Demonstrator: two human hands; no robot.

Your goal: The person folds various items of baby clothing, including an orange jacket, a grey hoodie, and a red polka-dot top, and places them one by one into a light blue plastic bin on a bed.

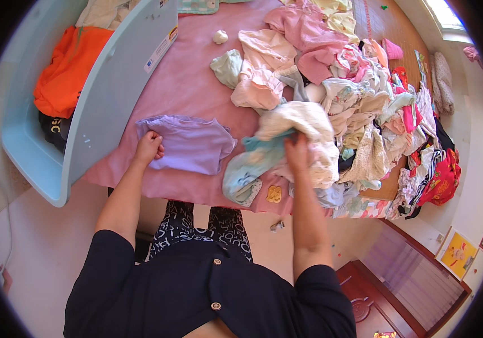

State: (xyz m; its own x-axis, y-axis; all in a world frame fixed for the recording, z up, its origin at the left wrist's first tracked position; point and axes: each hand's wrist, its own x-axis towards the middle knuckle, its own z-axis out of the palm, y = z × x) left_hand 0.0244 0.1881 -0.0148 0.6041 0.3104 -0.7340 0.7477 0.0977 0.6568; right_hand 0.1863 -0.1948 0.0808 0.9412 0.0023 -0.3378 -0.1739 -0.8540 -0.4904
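Observation:
A lavender garment [190, 143] lies spread on the pink sheet [190, 84], roughly rectangular. My left hand [150, 148] rests at its left edge with curled fingers; no cloth shows bunched in them. Over to the right, my right hand [297, 154] reaches into loose clothes, its fingers partly hidden and blurred. Around it are a cream garment [296, 118], also blurred, and a light blue printed garment [245, 169]. Whether those fingers grip cloth is not clear.
A blue plastic tub [110, 84] stands at the left, holding an orange garment [70, 67] and other clothes. Mixed clothes [364, 97] are heaped at the right. A small white object [220, 37] and a yellow piece [274, 194] lie on the sheet.

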